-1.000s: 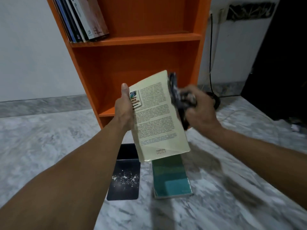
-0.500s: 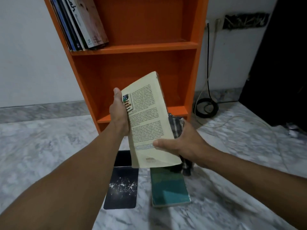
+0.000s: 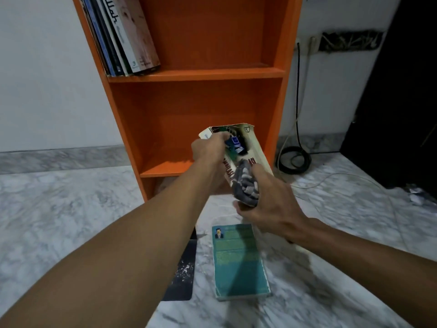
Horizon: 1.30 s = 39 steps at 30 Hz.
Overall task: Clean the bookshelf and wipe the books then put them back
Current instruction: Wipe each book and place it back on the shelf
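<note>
Both hands are occupied. My left hand [image 3: 208,150] grips the paperback [image 3: 251,147] near its upper edge with the fingers curled round it. My right hand [image 3: 272,202] clutches a bunched grey cloth [image 3: 246,185] and presses it against the lower half of the cover.

I hold the book tilted in the air, in front of the lower compartment of the orange bookshelf [image 3: 201,74] and touching no shelf.

I judge it light and floppy. The cover looks thin and its top edge is ragged, so a hard wipe could crease or tear it. I would hold it by the spine side, where it is stiffest, and keep the strokes gentle. The cloth is soft and will follow the cover.

A green book [image 3: 238,261] and a dark book [image 3: 183,275] lie on the marble floor [image 3: 71,209] below. More books [image 3: 125,36] lean on the upper shelf.
</note>
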Tool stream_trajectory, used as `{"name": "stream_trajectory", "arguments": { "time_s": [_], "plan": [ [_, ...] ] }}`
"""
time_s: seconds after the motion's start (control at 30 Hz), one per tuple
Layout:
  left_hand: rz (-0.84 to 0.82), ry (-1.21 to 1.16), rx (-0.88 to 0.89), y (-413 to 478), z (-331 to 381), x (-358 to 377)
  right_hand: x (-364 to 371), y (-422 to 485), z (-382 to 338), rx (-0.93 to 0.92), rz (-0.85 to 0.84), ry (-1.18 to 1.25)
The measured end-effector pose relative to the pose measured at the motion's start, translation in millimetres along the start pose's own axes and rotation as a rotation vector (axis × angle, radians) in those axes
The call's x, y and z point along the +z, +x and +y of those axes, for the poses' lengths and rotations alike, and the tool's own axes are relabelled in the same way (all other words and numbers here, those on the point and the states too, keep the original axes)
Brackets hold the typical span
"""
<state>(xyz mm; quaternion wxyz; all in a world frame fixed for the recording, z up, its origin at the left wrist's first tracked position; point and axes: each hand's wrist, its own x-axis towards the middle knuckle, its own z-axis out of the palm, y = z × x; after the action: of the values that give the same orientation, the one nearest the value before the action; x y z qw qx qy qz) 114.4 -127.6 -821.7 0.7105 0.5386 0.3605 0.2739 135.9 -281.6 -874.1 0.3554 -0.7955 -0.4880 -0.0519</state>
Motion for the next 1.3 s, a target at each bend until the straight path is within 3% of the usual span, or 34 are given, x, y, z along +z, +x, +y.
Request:
{"name": "stream_trajectory", "arguments": {
  "time_s": [0.07,0.13,0.17,0.27,0.33,0.47,0.53,0.57,0.63,0.67,0.7,0.77,0.83,0.87,0.97,1.03,1.1,1.17,1.3],
  "plan": [
    [-0.07,-0.001,-0.009,3,-6,-9,-11,-4,-3,0.089,-0.273,0.264],
    [-0.136,0.023,0.006,8,-9,-21,-28,0,-4,0.142,-0.439,0.259],
    [-0.158,0.015,0.018,9,-9,-25,-39,9,-3,0.141,-0.361,0.219],
    [-0.297,-0.049,-0.058,15,-12,-37,-79,55,-5,0.061,0.257,0.067],
    [-0.423,-0.101,-0.13,15,-12,-42,-88,81,-12,-0.062,0.44,-0.069],
    [-0.515,-0.146,-0.181,6,-5,-41,-9,39,4,-0.192,0.053,-0.256],
    [-0.494,-0.141,-0.143,7,-5,-46,28,-21,15,-0.45,-0.11,-0.424],
    [-0.463,-0.126,-0.103,10,-5,-50,33,-47,15,-0.55,-0.304,-0.462],
    [-0.378,-0.072,-0.034,16,-7,-58,26,-72,14,-0.54,-0.687,-0.476],
    [-0.349,-0.042,-0.007,17,-8,-61,15,-70,10,-0.448,-0.739,-0.426],
    [-0.324,-0.021,0.016,20,-9,-63,6,-62,5,-0.35,-0.653,-0.299],
    [-0.289,0.01,0.059,21,-10,-64,-18,-29,-8,-0.274,-0.322,-0.104],
    [-0.272,0.052,0.106,25,-14,-64,-39,16,-20,-0.323,0.062,-0.109],
    [-0.283,0.051,0.112,25,-15,-63,-45,36,-27,-0.29,0.177,-0.16],
    [-0.322,-0.01,0.086,24,-14,-56,-26,61,-29,-0.184,0.226,-0.331],
    [-0.324,-0.068,0.064,21,-12,-53,14,29,-17,-0.277,0.096,-0.478],
    [-0.284,-0.12,0.056,26,-13,-56,49,-21,-2,-0.487,-0.073,-0.535],
    [-0.249,-0.133,0.055,36,-18,-67,64,-62,11,-0.592,-0.386,-0.482],
    [-0.201,-0.151,0.055,52,-31,-82,71,-69,31,-0.169,-0.995,-0.258]
  ]
}}
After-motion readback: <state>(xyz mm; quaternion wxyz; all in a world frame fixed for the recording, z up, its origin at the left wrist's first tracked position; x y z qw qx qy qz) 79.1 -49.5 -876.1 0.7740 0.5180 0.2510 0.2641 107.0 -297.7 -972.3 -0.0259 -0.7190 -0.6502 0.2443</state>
